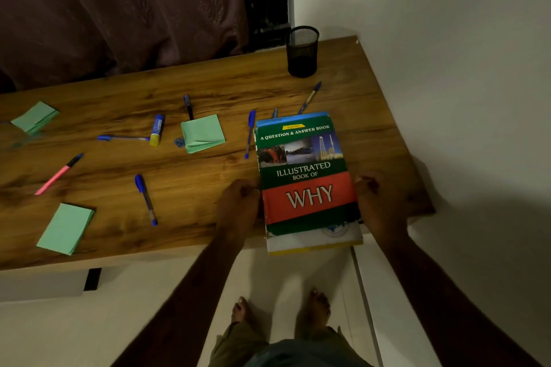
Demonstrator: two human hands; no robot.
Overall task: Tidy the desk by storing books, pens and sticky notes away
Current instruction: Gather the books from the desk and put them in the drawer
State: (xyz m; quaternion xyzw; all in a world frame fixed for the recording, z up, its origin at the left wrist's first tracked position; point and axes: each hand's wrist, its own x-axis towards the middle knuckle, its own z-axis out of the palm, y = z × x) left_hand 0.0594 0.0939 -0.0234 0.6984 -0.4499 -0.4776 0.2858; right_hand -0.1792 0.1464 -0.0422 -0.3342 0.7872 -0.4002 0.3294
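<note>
A stack of books [304,170] lies at the desk's right front, its near end overhanging the edge; the top cover reads "Illustrated Book of Why". My left hand [238,205] grips the stack's left side and my right hand [380,202] grips its right side. Several blue pens lie scattered on the wooden desk [193,188], one near the front [145,199] and one beside the stack [250,133]. A pink pen [58,174] lies at the left. Three green sticky-note pads sit at the front left [66,229], the middle [202,133] and the far left [35,117].
A black mesh pen holder [302,51] stands at the desk's back right corner. A glue stick [157,129] lies mid-desk. A white wall runs along the desk's right side, a dark curtain [119,9] hangs behind. My bare feet [280,307] stand on the pale floor below.
</note>
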